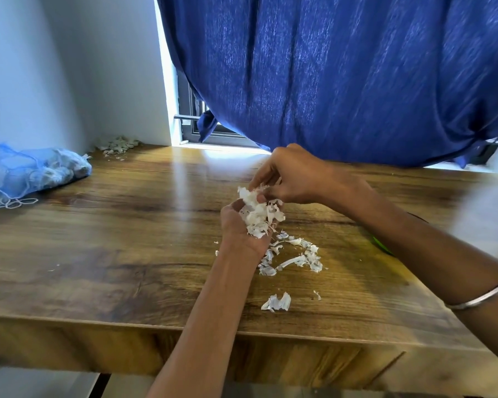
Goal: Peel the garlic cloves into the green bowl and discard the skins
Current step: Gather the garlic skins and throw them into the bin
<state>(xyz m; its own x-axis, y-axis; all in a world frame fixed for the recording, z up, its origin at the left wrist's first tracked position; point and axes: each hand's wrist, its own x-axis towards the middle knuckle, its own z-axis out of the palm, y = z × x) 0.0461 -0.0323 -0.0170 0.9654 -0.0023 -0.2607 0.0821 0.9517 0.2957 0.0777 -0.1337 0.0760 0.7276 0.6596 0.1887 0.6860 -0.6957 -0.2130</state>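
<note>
1. Head view: the table carries the work, and the job in hand looks like gathering skins for discarding.
2. At 10 o'clock on the table lies a blue mesh bag with pale lumps inside, probably garlic bulbs; its contents are too blurred to tell for sure.
3. The bowl shows only as a green sliver at 3 o'clock, behind the right forearm; what it holds is hidden.
4. The left hand lies palm up, fingers loosely cupped round a heap of skins.
5. The right hand, at 12 o'clock from the left, pinches more skin with curled fingertips, touching the heap.
6. To do it well: keep the palm cupped and level, press the pile down lightly, then sweep up the scraps at 5 o'clock.
7. Another skin pile sits at the far corner.
</note>
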